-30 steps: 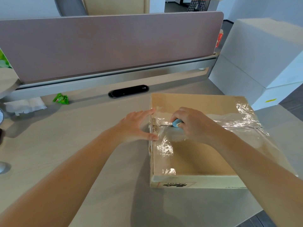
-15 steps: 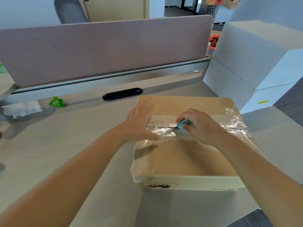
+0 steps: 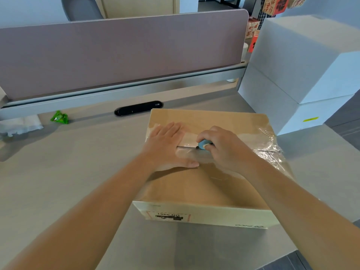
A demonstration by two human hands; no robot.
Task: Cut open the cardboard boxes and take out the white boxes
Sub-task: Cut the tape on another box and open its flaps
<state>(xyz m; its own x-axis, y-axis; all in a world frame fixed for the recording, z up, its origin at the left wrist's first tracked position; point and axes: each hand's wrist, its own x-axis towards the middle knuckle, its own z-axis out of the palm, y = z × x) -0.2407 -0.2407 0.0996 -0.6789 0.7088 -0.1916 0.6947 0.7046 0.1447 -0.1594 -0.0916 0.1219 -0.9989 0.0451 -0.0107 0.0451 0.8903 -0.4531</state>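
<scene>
Right hand (image 3: 224,151) grip curled around blue cutter (image 3: 203,144), blade on taped seam of cardboard box (image 3: 204,188); left hand (image 3: 167,147) flat, fingers straight, pressing box top.

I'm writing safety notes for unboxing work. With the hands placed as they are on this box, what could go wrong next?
1. The left hand lies flat on the box right beside the blade of the cutter; a slip toward it could likely cut the fingers.
2. The right hand grips the cutter over the taped seam; pressing too deep might score whatever is packed inside.
3. Loose tape at the right edge could snag the blade and jerk it.
</scene>
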